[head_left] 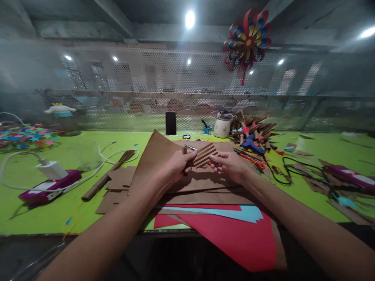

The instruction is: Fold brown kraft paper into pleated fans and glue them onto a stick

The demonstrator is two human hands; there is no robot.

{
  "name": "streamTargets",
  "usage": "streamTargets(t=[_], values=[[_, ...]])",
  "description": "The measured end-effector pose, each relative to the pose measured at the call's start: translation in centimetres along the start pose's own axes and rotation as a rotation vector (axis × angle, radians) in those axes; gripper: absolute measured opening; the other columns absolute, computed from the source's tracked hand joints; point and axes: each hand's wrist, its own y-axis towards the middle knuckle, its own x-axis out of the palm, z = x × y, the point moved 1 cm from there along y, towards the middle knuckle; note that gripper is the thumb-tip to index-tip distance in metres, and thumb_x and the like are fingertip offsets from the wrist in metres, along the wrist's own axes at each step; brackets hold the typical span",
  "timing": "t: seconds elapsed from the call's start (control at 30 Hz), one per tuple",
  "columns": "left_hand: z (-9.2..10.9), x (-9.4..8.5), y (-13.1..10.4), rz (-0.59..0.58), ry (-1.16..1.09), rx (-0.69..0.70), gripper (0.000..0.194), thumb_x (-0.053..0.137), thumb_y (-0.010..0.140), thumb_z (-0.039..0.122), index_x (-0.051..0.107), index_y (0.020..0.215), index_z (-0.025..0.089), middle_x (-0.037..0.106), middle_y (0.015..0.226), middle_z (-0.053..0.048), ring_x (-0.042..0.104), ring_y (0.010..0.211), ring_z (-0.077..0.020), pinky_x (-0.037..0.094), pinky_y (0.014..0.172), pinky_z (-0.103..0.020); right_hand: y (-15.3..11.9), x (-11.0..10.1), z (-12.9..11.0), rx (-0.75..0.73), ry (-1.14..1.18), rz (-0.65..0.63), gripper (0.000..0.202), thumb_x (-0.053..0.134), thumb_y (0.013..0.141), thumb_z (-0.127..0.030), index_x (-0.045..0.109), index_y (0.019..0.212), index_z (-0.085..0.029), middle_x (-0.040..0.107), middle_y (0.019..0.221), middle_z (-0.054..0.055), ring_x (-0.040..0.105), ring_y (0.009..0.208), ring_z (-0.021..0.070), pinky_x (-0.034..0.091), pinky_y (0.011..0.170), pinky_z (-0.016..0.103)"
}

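Note:
Between my two hands, a small piece of brown paper cut into slanting strips (pixel 206 155) is held above the table. My left hand (pixel 182 163) grips its left end, with thumb and fingers closed. A thin shiny metal piece (pixel 191 147) shows just above that thumb; its kind is unclear. My right hand (pixel 229 164) pinches the right end of the strips. Beneath both hands lie large sheets of brown paper (pixel 213 183), one corner rising at the left. Red paper (pixel 240 242) and light blue paper (pixel 246 213) stick out below them at the front edge.
A rolled brown tube (pixel 101 186), a white charger (pixel 51 171) and a purple power strip (pixel 51 188) lie left. Farther right are a blue glue gun (pixel 252 144), a pile of brown paper bundles (pixel 263 130) and black cable (pixel 285 175). A white kettle-like jug (pixel 222 127) stands behind.

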Motion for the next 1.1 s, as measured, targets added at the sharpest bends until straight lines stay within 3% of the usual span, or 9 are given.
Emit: streamTargets(t=[0.17,0.37,0.6,0.7,0.83,0.97,1.1], values=[[-0.4,0.1,0.3,-0.048,-0.097,-0.038,0.007,0.053,0.081,0.018,0.057,0.078,0.013,0.064,0.071,-0.005,0.060,0.055,-0.0104,0.050,0.048,-0.021,0.2,-0.1,0.1,-0.031,-0.045,0.001,0.034,0.070,0.067,-0.045,0.062,0.074,-0.013,0.059,0.062,0.001,0.050,0.051,0.0079,0.036,0.048,0.022],[-1.0,0.0,0.7,-0.013,-0.097,0.001,0.007,0.055,0.080,0.018,0.056,0.077,0.012,0.066,0.082,-0.009,0.065,0.069,-0.0150,0.057,0.059,-0.028,0.3,-0.1,0.2,-0.031,-0.056,0.010,0.033,0.069,0.067,-0.044,0.061,0.074,-0.013,0.057,0.061,0.000,0.050,0.050,0.0080,0.036,0.048,0.022],[-1.2,-0.4,1.2,0.020,-0.077,-0.033,0.007,0.053,0.081,0.019,0.054,0.083,0.013,0.063,0.085,-0.008,0.065,0.072,-0.0167,0.057,0.062,-0.030,0.6,-0.9,0.0,-0.058,-0.009,0.057,0.036,0.065,0.070,-0.049,0.061,0.073,-0.013,0.059,0.065,0.002,0.051,0.051,0.0077,0.038,0.048,0.022],[-0.8,-0.4,1.1,0.086,-0.072,0.013,0.007,0.055,0.080,0.019,0.051,0.081,0.014,0.062,0.086,-0.006,0.065,0.072,-0.0167,0.057,0.062,-0.030,1.1,-3.2,-1.1,-0.126,-0.042,0.241,0.040,0.065,0.067,-0.054,0.059,0.068,-0.014,0.059,0.064,0.004,0.053,0.052,0.0100,0.041,0.048,0.023],[-0.1,-0.2,0.6,0.093,-0.056,0.005,0.010,0.054,0.081,0.020,0.046,0.077,0.015,0.062,0.085,-0.006,0.066,0.065,-0.0151,0.056,0.058,-0.027,1.6,-8.0,-3.4,-0.182,-0.298,0.546,0.040,0.062,0.067,-0.056,0.054,0.065,-0.017,0.059,0.063,0.005,0.053,0.053,0.0118,0.043,0.050,0.026],[0.1,-0.1,0.6,0.091,-0.085,-0.042,0.007,0.051,0.082,0.017,0.045,0.077,0.015,0.062,0.081,-0.005,0.066,0.062,-0.0152,0.056,0.054,-0.026,2.1,-11.9,-5.0,-0.111,-0.521,0.646,0.032,0.065,0.066,-0.046,0.055,0.060,-0.016,0.058,0.057,0.005,0.052,0.050,0.0124,0.042,0.049,0.026],[0.2,-0.2,0.9,0.096,-0.144,-0.005,0.007,0.049,0.080,0.010,0.045,0.076,0.015,0.063,0.081,-0.007,0.067,0.070,-0.0171,0.058,0.060,-0.029,1.6,-14.0,-5.5,0.004,-0.846,0.687,0.025,0.067,0.060,-0.033,0.056,0.047,-0.015,0.049,0.041,0.001,0.048,0.046,0.0122,0.036,0.048,0.024]])
